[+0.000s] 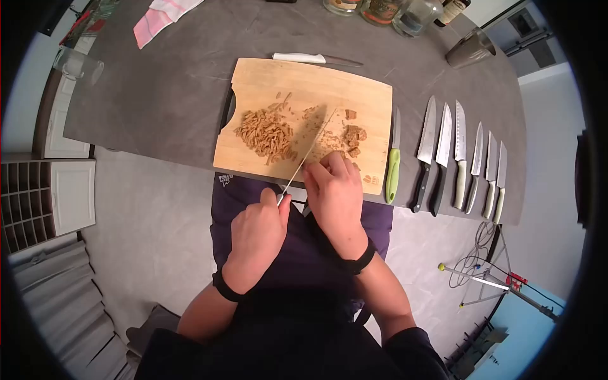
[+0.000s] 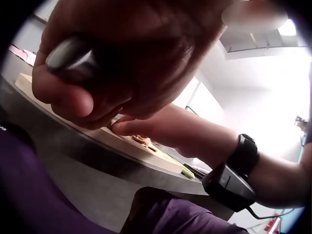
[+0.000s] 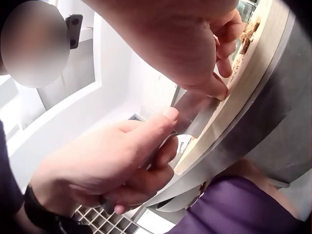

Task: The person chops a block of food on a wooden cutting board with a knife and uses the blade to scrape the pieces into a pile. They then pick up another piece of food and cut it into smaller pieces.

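On the wooden cutting board (image 1: 310,76) lies a heap of thin brown food strips (image 1: 263,136) at the left, with crumbs and several brown chunks (image 1: 354,136) at the right. My left hand (image 1: 256,225) grips a kitchen knife (image 1: 312,145) by its handle, whose butt (image 2: 73,58) shows in the left wrist view. The blade slants over the board's front edge, narrow side up, between heap and chunks. Right beside the blade, my right hand (image 1: 335,193) curls its fingers down onto the board. In the right wrist view its fingertips (image 3: 222,92) are at the blade; what they pinch is mostly hidden.
A white-handled knife (image 1: 301,58) lies behind the board, a green-handled one (image 1: 393,171) along its right side. Several more knives (image 1: 459,158) form a row farther right. Bottles (image 1: 380,11), a metal cup (image 1: 470,49) and a pink-white cloth (image 1: 161,19) are at the back.
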Available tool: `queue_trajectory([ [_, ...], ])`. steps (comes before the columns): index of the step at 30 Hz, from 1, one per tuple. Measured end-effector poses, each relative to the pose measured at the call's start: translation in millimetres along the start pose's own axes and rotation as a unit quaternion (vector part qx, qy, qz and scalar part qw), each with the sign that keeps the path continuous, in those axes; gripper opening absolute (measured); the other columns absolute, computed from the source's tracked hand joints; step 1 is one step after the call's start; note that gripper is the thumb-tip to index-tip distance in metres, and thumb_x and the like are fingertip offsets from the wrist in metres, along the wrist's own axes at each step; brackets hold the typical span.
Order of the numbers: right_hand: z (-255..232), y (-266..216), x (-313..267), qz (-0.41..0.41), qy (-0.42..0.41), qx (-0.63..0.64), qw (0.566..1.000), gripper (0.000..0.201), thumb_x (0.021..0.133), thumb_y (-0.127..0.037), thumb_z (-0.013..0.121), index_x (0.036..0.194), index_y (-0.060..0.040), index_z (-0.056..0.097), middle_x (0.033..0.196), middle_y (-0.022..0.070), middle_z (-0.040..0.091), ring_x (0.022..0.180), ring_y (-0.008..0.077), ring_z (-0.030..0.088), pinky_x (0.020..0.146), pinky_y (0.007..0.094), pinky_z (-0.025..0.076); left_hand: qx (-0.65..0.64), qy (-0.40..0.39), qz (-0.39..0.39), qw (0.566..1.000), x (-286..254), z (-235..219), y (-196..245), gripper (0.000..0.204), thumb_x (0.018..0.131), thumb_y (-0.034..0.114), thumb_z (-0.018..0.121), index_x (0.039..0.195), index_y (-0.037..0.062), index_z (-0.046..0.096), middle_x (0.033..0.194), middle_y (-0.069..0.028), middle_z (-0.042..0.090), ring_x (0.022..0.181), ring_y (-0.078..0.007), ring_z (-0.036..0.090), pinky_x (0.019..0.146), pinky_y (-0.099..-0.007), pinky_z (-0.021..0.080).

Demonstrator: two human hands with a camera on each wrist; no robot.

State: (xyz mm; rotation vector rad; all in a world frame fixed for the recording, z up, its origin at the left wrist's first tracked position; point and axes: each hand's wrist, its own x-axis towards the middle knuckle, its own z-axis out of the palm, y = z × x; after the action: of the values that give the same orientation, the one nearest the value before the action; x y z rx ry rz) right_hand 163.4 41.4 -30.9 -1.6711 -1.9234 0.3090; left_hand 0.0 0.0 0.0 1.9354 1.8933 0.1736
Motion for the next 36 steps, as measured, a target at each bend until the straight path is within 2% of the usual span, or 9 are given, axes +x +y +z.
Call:
queue_trajectory([
  [2,-0.6,1.7,0.0,-0.011,-0.008,0.002,1.0,0.006,0.09,-0.009,0.083,0.095,-0.0083,0.079,0.092,0.0071,0.062,0.087,0.0298,0.064,0.08,0.0444,0.052,-0.008,0.0,0.002,1.0,0.5,-0.9,0.1,0.036,0.113,0.033,0.065,0.094,0.0019,0.06,0.066,-0.0226,0.069,0.065,-0.0469,0.072,0.057,-0.0565,0.058],
  [5,-3.4,0.5,2.7,-0.015,-0.017,-0.008,1.0,0.006,0.089,-0.008,0.083,0.094,-0.0082,0.079,0.091,0.0071,0.061,0.087,0.0299,0.064,0.08,0.0444,0.052,0.01,0.013,0.023,1.0,3.5,3.5,-0.6,0.039,0.113,0.035,0.065,0.092,0.0028,0.059,0.062,-0.0199,0.068,0.058,-0.0414,0.073,0.052,-0.0494,0.058],
  [11,0.9,4.5,0.7,-0.033,-0.009,0.005,0.999,0.006,0.09,-0.009,0.08,0.095,-0.0087,0.076,0.093,0.0069,0.06,0.088,0.029,0.063,0.078,0.044,0.048,0.003,0.014,0.017,1.0,14.5,8.0,3.0,0.039,0.113,0.035,0.065,0.092,0.0023,0.061,0.064,-0.02,0.069,0.06,-0.0417,0.073,0.053,-0.0494,0.059],
  [14,0.0,3.6,-0.2,-0.026,-0.005,0.001,1.0,0.006,0.091,-0.01,0.08,0.095,-0.0089,0.077,0.093,0.0069,0.061,0.087,0.0291,0.063,0.077,0.0444,0.048,-0.018,0.015,0.012,1.0,20.1,9.8,5.4,0.039,0.113,0.036,0.064,0.094,0.002,0.062,0.064,-0.0205,0.069,0.061,-0.0423,0.074,0.054,-0.0507,0.059],
  [17,-0.3,0.4,0.6,-0.005,0.004,-0.006,1.0,0.007,0.089,-0.009,0.084,0.096,-0.0083,0.081,0.092,0.0057,0.064,0.086,0.0287,0.065,0.081,0.0433,0.053,-0.017,0.027,0.019,0.999,20.8,12.0,1.1,0.039,0.113,0.037,0.063,0.095,0.0023,0.063,0.064,-0.0207,0.07,0.062,-0.0431,0.074,0.054,-0.0524,0.059],
  [23,0.3,2.3,-2.6,0.009,0.022,0.023,0.999,0.008,0.09,-0.009,0.085,0.098,-0.0079,0.083,0.09,0.0053,0.064,0.085,0.0284,0.065,0.08,0.0427,0.053,0.014,0.037,0.007,0.999,19.1,7.9,-4.1,0.04,0.114,0.038,0.061,0.096,0.0026,0.063,0.064,-0.0206,0.069,0.062,-0.0442,0.073,0.056,-0.0537,0.059],
  [29,-0.2,4.0,-8.9,0.027,0.038,0.054,0.997,0.01,0.091,-0.009,0.085,0.101,-0.0084,0.084,0.088,0.005,0.061,0.084,0.0276,0.063,0.079,0.0425,0.052,-0.014,0.029,0.033,0.999,5.1,2.2,-6.8,0.039,0.114,0.037,0.061,0.095,0.0032,0.062,0.063,-0.0205,0.068,0.061,-0.0444,0.072,0.055,-0.0538,0.058],
  [32,-3.2,3.3,-8.7,0.024,0.033,0.047,0.998,0.011,0.091,-0.009,0.085,0.101,-0.0092,0.085,0.088,0.0051,0.061,0.084,0.028,0.062,0.078,0.0425,0.052,-0.043,0.002,0.006,0.999,2.2,-0.8,-2.7,0.038,0.114,0.034,0.062,0.093,0.0029,0.059,0.068,-0.0255,0.068,0.067,-0.0506,0.071,0.06,-0.0604,0.056],
  [36,-4.4,1.8,-9.3,0.017,0.027,0.036,0.999,0.012,0.091,-0.01,0.085,0.102,-0.0099,0.085,0.089,0.0054,0.061,0.085,0.0284,0.062,0.078,0.0429,0.052,-0.042,0.004,0.011,0.999,0.8,1.1,-4.5,0.038,0.114,0.034,0.062,0.092,0.0033,0.059,0.067,-0.0251,0.068,0.067,-0.05,0.071,0.059,-0.0596,0.056],
])
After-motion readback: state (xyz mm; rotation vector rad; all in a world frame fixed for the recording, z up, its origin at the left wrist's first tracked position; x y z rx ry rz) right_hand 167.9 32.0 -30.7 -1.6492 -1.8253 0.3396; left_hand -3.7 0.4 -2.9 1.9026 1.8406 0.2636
